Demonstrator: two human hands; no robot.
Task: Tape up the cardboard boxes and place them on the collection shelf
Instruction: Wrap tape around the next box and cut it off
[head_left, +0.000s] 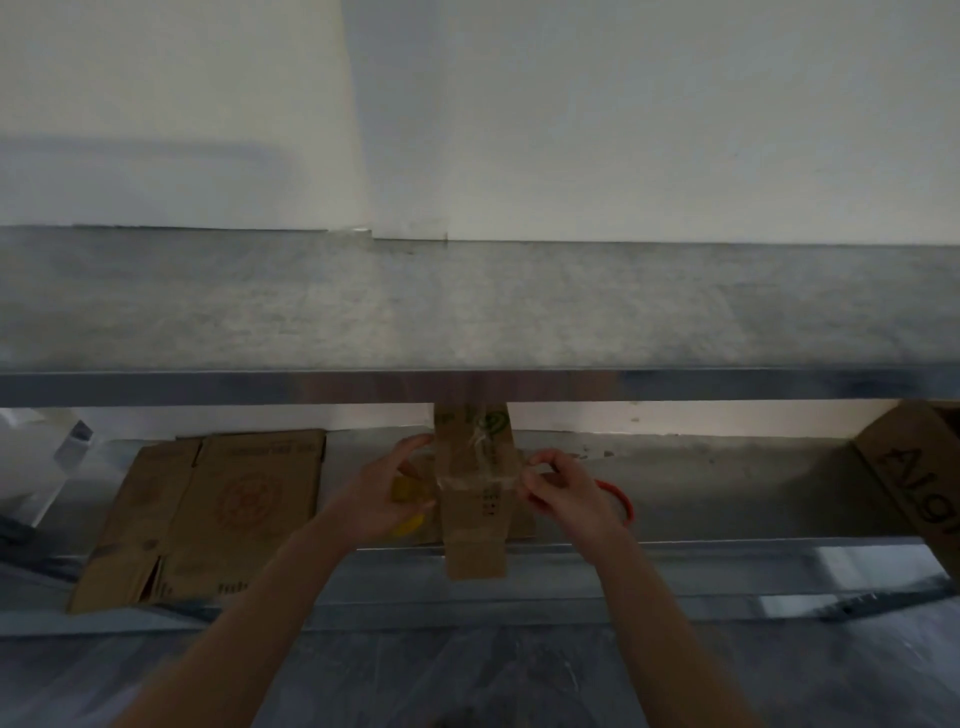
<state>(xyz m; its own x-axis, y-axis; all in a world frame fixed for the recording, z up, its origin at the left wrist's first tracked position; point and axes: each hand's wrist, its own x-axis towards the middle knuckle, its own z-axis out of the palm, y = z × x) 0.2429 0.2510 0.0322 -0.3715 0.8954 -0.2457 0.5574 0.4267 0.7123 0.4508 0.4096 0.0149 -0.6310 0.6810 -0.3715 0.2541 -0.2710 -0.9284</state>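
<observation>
A narrow brown cardboard box (475, 514) lies on the lower metal shelf (701, 483), its near end jutting over the shelf's front edge. A crinkled strip of clear tape (480, 475) crosses its top. My left hand (371, 499) is at the box's left side, thumb tip by the box edge, fingers curled round a yellow object (408, 491) that is partly hidden. My right hand (563, 491) pinches the tape end at the box's right edge. An orange tape roll (621, 501) shows behind that hand.
The wide grey upper shelf (467, 306) runs across the view above the hands, against a white wall. Flattened cardboard boxes (218, 514) lie on the lower shelf at left. Another printed box (919, 473) stands at the far right. A lower rail (675, 587) runs below.
</observation>
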